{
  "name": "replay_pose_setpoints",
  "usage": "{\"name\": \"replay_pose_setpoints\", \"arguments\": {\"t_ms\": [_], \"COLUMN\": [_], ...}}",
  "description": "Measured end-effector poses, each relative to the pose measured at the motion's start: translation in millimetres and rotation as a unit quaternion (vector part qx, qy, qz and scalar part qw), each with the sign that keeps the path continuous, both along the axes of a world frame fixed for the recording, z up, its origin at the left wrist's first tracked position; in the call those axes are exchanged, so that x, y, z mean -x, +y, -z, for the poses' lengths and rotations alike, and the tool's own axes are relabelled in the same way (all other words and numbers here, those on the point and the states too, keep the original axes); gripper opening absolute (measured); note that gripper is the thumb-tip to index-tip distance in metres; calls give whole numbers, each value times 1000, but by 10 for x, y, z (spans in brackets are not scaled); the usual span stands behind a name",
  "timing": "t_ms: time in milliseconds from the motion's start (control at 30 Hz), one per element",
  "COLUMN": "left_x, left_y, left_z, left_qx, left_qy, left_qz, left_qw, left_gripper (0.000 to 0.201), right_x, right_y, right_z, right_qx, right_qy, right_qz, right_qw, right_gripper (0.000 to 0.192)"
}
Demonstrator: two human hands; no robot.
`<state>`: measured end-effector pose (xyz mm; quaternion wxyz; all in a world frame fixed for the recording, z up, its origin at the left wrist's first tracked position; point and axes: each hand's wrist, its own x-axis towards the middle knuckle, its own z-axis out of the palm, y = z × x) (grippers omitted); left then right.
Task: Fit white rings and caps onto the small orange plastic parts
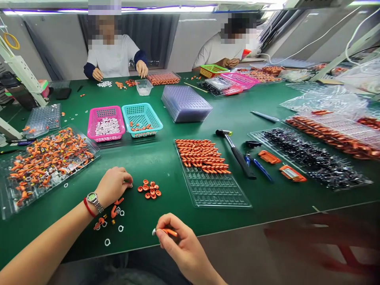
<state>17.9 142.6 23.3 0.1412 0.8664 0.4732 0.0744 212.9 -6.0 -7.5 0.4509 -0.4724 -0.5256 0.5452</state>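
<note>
At the lower centre, our right hand (179, 237) pinches an orange piece (170, 232) with a silvery tip near the green table's (148, 162) edge; a slack pinch could drop it off. Left of centre, our left hand (115, 183) curls, its grip unclear; its wrist could scatter white rings (107, 239) below.

No legible text, label, brand, number or sign, even on the watch dial (92, 196).

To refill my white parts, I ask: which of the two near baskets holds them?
The pink basket on the left; the blue basket beside it holds orange parts instead.
</note>
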Motion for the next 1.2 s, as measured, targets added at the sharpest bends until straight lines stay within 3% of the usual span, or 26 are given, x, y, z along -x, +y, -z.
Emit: {"name": "replay_pose_setpoints", "arguments": {"t_ms": [433, 600, 767, 967, 1100, 1200], "left_x": [114, 197, 244, 209, 172, 152], "left_y": [-292, -307, -385, -823, -1166, -1318], "left_z": [27, 67, -20, -147, -70, 1], "left_qx": [-17, -25, -27, 50, 97, 69], "left_qy": [-35, -62, -116, -208, -331, -373], "left_qz": [11, -18, -61, -58, -75, -98], "left_qw": [999, 998, 991, 975, 936, 920], "left_gripper": [15, 11, 14, 18, 17, 19], "right_x": [69, 103, 133, 190, 270, 327], "right_y": [-15, -7, 17, 33, 42, 39], "right_z": [35, 12, -24, -138, -231, -255], "right_qx": [0, -3, -2, -17, -7, 4], "right_qy": [7, 7, 2, -8, -12, -23], "right_qz": [-19, -25, -20, 24, 4, -14], "right_qw": [1000, 1000, 1000, 1000, 1000, 1000], "right_gripper": [26, 23, 19, 17, 16, 16]}}
